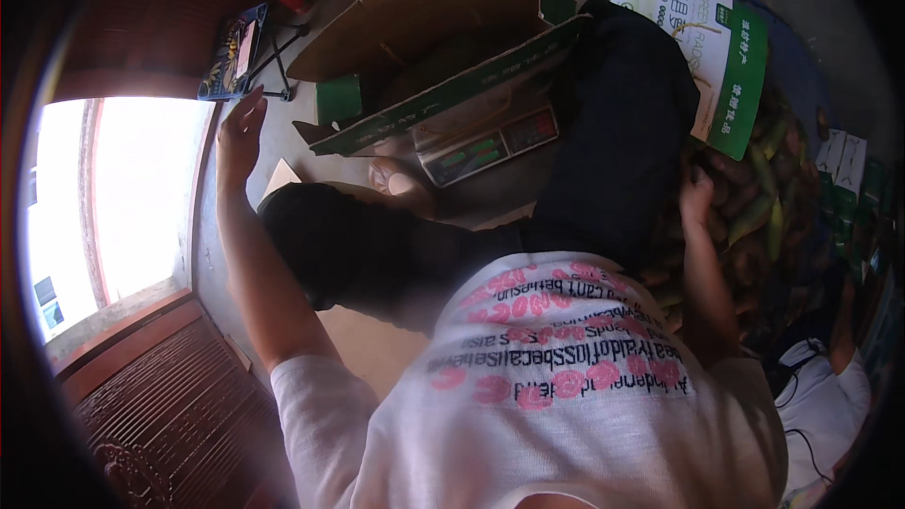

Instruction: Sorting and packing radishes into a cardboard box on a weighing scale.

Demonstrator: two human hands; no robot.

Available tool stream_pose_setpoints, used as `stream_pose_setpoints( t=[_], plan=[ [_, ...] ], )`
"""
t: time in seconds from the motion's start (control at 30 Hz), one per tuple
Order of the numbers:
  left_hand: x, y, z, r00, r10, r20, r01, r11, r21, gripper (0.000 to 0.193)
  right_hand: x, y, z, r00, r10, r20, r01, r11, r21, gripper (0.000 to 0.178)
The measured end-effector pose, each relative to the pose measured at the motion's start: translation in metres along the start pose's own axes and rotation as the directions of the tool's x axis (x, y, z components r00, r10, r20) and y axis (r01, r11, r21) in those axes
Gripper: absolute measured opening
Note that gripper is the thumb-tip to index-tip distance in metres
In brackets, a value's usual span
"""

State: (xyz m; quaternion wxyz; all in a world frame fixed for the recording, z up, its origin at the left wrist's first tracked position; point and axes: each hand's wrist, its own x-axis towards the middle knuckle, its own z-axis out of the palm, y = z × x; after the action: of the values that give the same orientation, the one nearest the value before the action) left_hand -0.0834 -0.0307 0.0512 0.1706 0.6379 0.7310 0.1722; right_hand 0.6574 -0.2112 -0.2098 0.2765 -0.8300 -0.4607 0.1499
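The hands are wide apart. The left hand [239, 139] is raised at far left, fingers loosely bent, with nothing visible in it. The right hand [697, 198] is lowered beside the produce pile [752, 215] at right; its grip cannot be determined. An open carton [476, 83] stands centrally, beyond a scale [485, 147].

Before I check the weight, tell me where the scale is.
In the head view, the scale is at upper middle, just below the near edge of the open cardboard box and left of the person's dark-trousered right leg.
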Motion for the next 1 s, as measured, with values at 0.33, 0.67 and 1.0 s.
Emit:
stream_pose_setpoints(
  t=[0.33, 0.67, 1.0],
  plan=[
    [0.063, 0.124, 0.031, 0.893, 0.436, 0.115, -0.441, 0.897, 0.022, 0.053, 0.033, -0.367, -0.124, 0.543, -0.839, 0.025, 0.832, 0.542, 0.121, 0.045],
    [0.084, 0.106, 0.049, 0.923, 0.27, 0.275, -0.335, 0.914, 0.228, 0.031, 0.069, -0.436, -0.012, 0.11, -0.864, 0.491, 0.985, 0.16, 0.061, 0.011],
    [0.1, 0.067, 0.023, 0.916, 0.377, 0.139, -0.401, 0.843, 0.357, 0.032, 0.043, -0.515, -0.003, 0.036, -0.848, 0.529, 0.995, 0.08, 0.059, 0.016]
  ],
)
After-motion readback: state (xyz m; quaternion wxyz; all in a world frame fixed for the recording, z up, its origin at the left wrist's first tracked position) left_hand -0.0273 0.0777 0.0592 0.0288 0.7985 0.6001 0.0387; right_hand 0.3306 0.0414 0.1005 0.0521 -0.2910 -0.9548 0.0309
